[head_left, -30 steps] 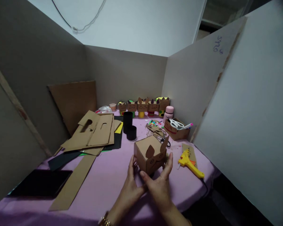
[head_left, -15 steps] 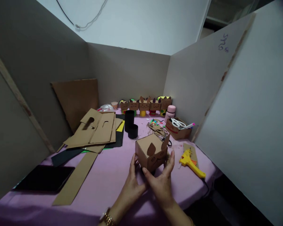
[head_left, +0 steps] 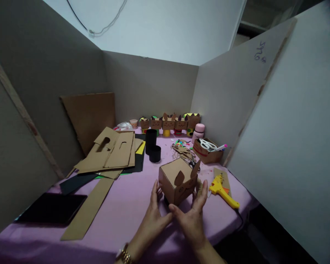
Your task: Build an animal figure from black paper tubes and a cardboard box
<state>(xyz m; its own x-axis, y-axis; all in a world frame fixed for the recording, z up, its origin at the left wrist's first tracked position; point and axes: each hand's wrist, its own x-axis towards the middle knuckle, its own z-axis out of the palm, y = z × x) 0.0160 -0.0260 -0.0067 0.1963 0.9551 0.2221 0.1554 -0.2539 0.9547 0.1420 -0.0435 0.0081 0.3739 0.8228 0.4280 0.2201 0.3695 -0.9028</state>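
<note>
A cardboard box shaped like an animal head [head_left: 174, 174], with two pointed ears and a drawn face, stands in front of me on a dark base that is mostly hidden. My left hand [head_left: 155, 209] cups its left lower side, fingertips against the cardboard. On the other side, my right hand [head_left: 191, 216] curls its fingers behind the face side, its thumb just below the front corner. Part of a brown fuzzy piece [head_left: 199, 186] shows by the right fingers. Past the box lie black-handled scissors [head_left: 194, 165] and cardboard scraps [head_left: 183, 151].
At right lies a yellow glue gun [head_left: 224, 192] with a cord. Behind it are a box of tools [head_left: 209, 154] and a pink bottle [head_left: 198, 132]. Black tubes [head_left: 154, 154], stacked cardboard [head_left: 118, 150], a cardboard strip [head_left: 90, 212] and a black tablet [head_left: 53, 209] occupy the left. Several animal-headed figures [head_left: 168, 123] line the back.
The box has turned slightly and shifted a little to the right and nearer me. My right hand has moved slightly right, its thumb now lower against the box's corner.
</note>
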